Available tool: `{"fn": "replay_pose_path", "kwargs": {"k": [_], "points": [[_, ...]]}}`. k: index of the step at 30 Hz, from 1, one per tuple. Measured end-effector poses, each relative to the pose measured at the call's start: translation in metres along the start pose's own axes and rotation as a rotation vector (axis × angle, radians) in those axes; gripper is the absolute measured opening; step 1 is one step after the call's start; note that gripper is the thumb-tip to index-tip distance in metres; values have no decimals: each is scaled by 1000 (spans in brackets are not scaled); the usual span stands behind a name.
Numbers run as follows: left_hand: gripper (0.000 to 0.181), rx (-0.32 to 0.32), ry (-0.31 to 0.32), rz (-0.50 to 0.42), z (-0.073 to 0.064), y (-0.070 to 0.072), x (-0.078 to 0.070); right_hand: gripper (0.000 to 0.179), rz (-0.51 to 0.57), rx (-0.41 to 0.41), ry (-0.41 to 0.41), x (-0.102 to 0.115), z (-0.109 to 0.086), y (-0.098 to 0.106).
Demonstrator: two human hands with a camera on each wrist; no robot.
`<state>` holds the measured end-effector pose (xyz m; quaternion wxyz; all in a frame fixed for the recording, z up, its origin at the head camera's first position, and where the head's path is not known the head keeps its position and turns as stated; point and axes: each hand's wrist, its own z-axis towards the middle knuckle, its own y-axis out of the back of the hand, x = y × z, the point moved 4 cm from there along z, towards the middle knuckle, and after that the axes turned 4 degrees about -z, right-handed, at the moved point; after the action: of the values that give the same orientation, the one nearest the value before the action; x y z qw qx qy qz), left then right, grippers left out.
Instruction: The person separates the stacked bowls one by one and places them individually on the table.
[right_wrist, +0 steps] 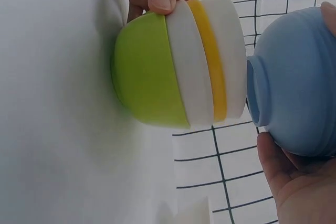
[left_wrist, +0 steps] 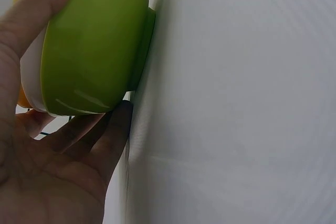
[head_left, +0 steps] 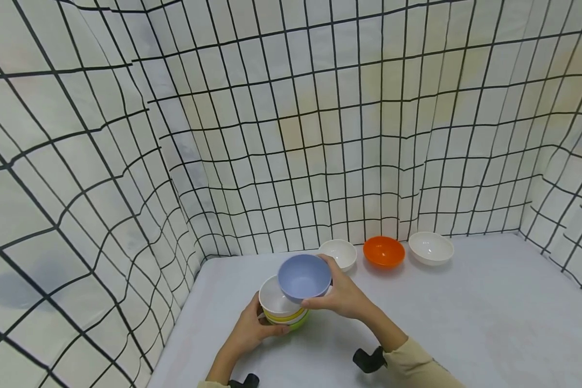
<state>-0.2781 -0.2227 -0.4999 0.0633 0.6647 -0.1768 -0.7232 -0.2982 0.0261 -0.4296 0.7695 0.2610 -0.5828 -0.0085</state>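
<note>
A stack of nested bowls stands on the white table: a green bowl (right_wrist: 144, 69) at the bottom, then a white one, a yellow one (right_wrist: 211, 59) and a white bowl (head_left: 273, 296) on top. My left hand (head_left: 250, 326) grips the stack's side, thumb in front and fingers behind. Just above the stack, my right hand (head_left: 346, 295) holds a blue bowl (head_left: 304, 277) by its sides, mouth up. In the right wrist view the blue bowl's foot is right beside the top white bowl's rim; whether they touch I cannot tell.
Along the table's back edge stand a small white bowl (head_left: 339, 253), an orange bowl (head_left: 384, 252) and another white bowl (head_left: 430, 248). White cloth walls with a black grid (head_left: 291, 134) rise behind and at both sides of the table (head_left: 465, 323).
</note>
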Motion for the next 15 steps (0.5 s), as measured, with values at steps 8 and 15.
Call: {"fn": "replay_pose_path", "kwargs": {"k": [8, 15], "points": [[102, -9, -6, -16, -1, 1, 2, 107, -24, -21, -39, -10, -9, 15], [103, -8, -17, -15, 0, 0, 2, 107, -58, -36, -68, -18, -22, 30]]}}
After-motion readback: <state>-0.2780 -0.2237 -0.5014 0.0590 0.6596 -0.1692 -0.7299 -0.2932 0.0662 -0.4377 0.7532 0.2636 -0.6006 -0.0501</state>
